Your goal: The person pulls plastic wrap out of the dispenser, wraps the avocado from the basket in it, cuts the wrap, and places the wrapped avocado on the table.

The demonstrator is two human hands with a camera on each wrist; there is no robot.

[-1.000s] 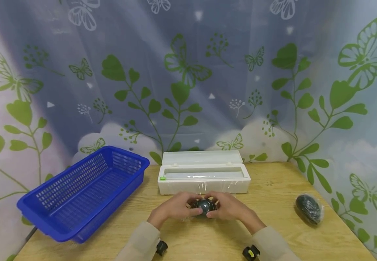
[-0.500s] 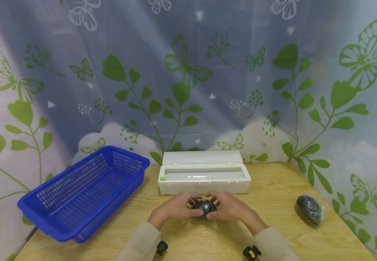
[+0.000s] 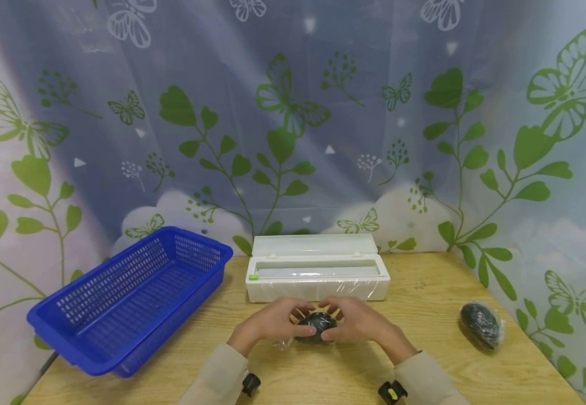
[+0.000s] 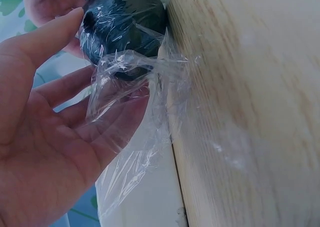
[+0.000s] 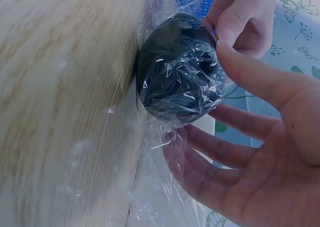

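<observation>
Between my hands, a dark green, avocado-like fruit (image 3: 318, 326) sits on the wooden table with clear cling film (image 4: 165, 87) around it. My left hand (image 3: 278, 319) holds its left side, thumb on the near face and fingers curved behind. On the other side my right hand (image 3: 356, 320) holds it the same way, its thumb (image 5: 255, 74) against the film. Loose film trails under and beside the fruit in both wrist views. Just behind the hands stands a white cling film dispenser (image 3: 318, 291), its lid raised and a green slider (image 3: 253, 277) at its left end.
At the left is a blue perforated plastic basket (image 3: 135, 304). A second dark fruit (image 3: 481, 324), wrapped in film, lies at the table's right side. A butterfly-patterned curtain (image 3: 293, 169) hangs behind the table (image 3: 424, 360).
The fruit has turned slightly and shifted a little towards me between my fingers. A crumpled bit of film now shows by my left hand. Both hands stay nearly in place.
</observation>
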